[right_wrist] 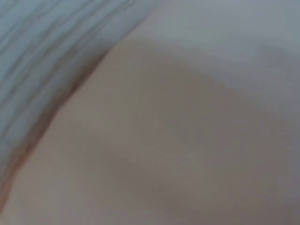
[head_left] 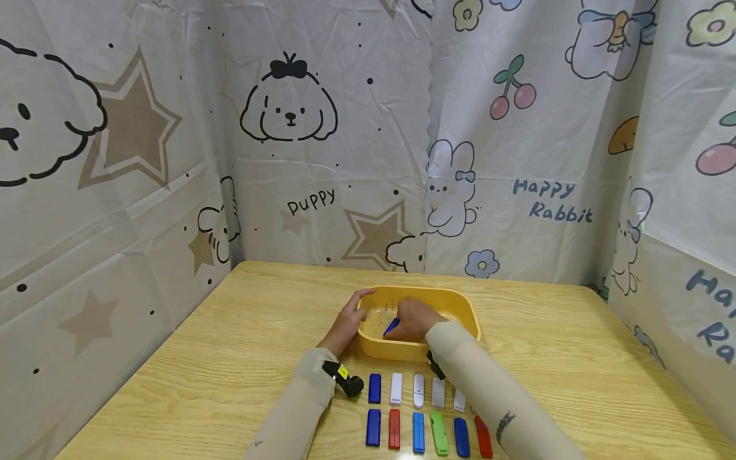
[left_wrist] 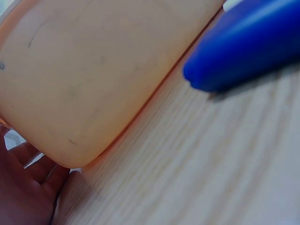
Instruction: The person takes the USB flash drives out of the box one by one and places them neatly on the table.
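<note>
The blue stick [head_left: 391, 326] lay inside the yellow tub [head_left: 460, 305], pinched in our right hand [head_left: 416, 319], its long axis slanting from low left to upper right under the fingers. Nearest us on the counter [head_left: 230, 358], two rows of coloured and white sticks [head_left: 418, 415] lay side by side. Beyond them, our left hand [head_left: 347, 321] gripped the tub's left rim, fingers curled over the edge; the right was nearer the stick.

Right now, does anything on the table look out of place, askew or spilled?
Nothing stands out. The left hand grips the rim of the yellow tub, the right hand holds a blue piece inside it, and the coloured pieces lie in two tidy rows on the wooden table.
</note>
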`<state>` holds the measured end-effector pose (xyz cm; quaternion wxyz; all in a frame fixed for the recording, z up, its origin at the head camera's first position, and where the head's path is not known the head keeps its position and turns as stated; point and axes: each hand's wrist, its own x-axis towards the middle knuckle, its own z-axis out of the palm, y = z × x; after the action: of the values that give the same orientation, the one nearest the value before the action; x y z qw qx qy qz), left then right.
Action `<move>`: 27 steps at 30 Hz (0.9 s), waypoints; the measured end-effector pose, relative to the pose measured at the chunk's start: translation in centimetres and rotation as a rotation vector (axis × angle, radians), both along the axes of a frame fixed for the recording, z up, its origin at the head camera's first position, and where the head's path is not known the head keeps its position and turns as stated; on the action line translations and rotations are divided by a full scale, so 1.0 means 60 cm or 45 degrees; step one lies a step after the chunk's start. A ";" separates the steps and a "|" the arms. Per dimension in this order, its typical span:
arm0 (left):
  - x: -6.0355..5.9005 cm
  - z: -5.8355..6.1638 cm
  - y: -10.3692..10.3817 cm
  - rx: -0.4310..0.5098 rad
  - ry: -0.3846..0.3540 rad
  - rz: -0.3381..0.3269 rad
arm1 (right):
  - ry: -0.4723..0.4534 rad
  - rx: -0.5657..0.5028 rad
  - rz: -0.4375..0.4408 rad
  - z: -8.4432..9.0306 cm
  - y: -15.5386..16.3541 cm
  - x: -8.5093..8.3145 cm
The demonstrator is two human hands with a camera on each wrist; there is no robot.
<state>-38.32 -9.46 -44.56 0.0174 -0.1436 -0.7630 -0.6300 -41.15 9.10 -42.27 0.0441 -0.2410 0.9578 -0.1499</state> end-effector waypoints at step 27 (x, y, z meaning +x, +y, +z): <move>-0.029 -0.038 0.004 -0.009 -0.029 0.072 | 0.304 -0.194 0.028 0.088 0.129 0.093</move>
<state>-40.09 -9.25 -46.84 0.0261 -0.1147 -0.7692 -0.6281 -35.55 16.85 -36.97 -0.0870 -0.2705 0.9394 -0.1921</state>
